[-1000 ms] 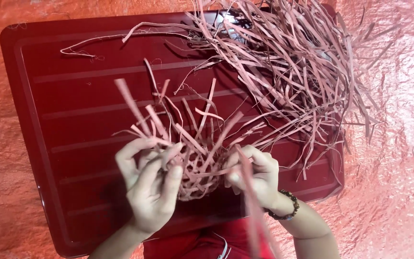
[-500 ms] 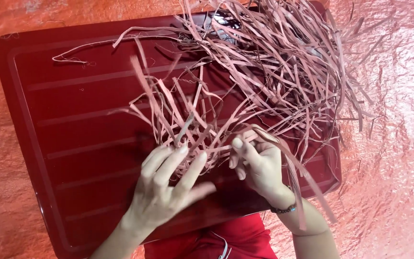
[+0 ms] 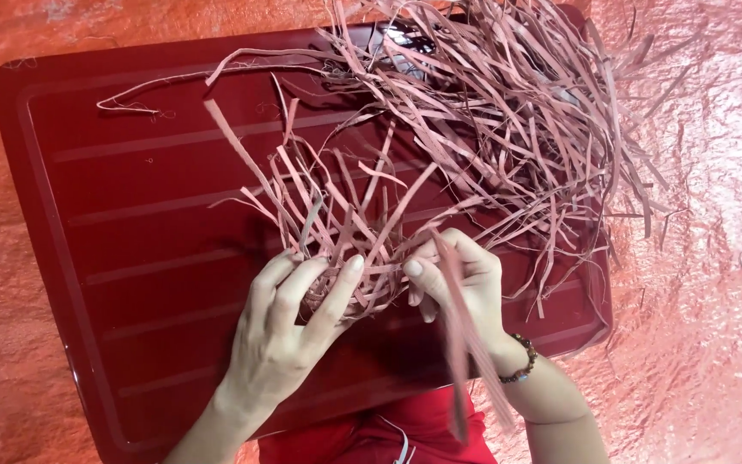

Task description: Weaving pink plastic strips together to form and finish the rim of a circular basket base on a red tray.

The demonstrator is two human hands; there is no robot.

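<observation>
A small woven piece [image 3: 354,288] of pinkish-brown strips sits on a dark red tray [image 3: 130,232], with loose strip ends fanning upward from it. My left hand [image 3: 289,326] rests on its left side, fingers spread over the weave. My right hand [image 3: 457,279] pinches one long strip [image 3: 461,344] that hangs down toward me, blurred. A bead bracelet [image 3: 521,361] is on my right wrist.
A big tangled pile of the same strips [image 3: 508,112] covers the tray's upper right and spills over its edge. A single long strip [image 3: 182,82] trails left across the tray. Crinkled orange sheeting [image 3: 714,258] lies under the tray. My red clothing [image 3: 388,434] shows at the bottom.
My left hand has closed its fingers back onto the woven piece. My right hand has drawn a long strip down toward me. The view has shifted slightly.
</observation>
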